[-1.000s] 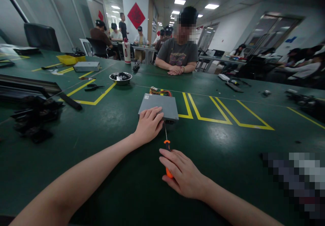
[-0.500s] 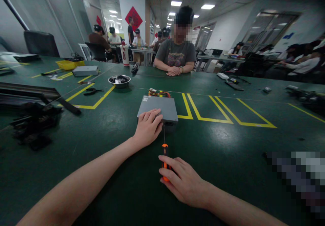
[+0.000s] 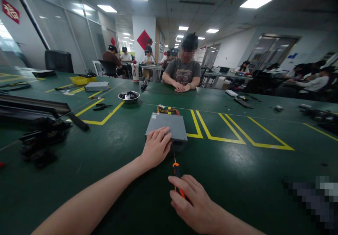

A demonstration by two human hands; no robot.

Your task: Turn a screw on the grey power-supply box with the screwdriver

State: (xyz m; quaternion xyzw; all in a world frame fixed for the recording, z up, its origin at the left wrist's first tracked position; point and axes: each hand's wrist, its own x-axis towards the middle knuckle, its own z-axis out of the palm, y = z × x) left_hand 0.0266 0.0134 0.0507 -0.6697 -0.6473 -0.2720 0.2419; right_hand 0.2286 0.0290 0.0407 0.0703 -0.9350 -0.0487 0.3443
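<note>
A grey metal computer power supply [image 3: 173, 124] lies on the green table, a bundle of coloured wires [image 3: 169, 110] at its far side. My left hand [image 3: 157, 145] rests on its near left part, fingers stretched over the top and the thumb by the front edge. Just in front, my right hand [image 3: 192, 198] is closed round the handle of an orange and black screwdriver [image 3: 176, 170]. The screwdriver's shaft points at the front face of the power supply; whether its tip touches a screw is too small to tell.
Yellow tape [image 3: 224, 140] marks the green table. Back left are a metal bowl [image 3: 129, 97] of dark parts, pliers [image 3: 102, 106], another grey box [image 3: 96, 86] and a yellow tray [image 3: 83, 80]. Black parts [image 3: 42, 140] lie at left. A person [image 3: 183, 73] sits opposite.
The view has tilted up, so everything sits lower in the picture. The screwdriver handle leans slightly more to the right, and my right hand's grip has shifted a little. My left hand stays on the power supply.
</note>
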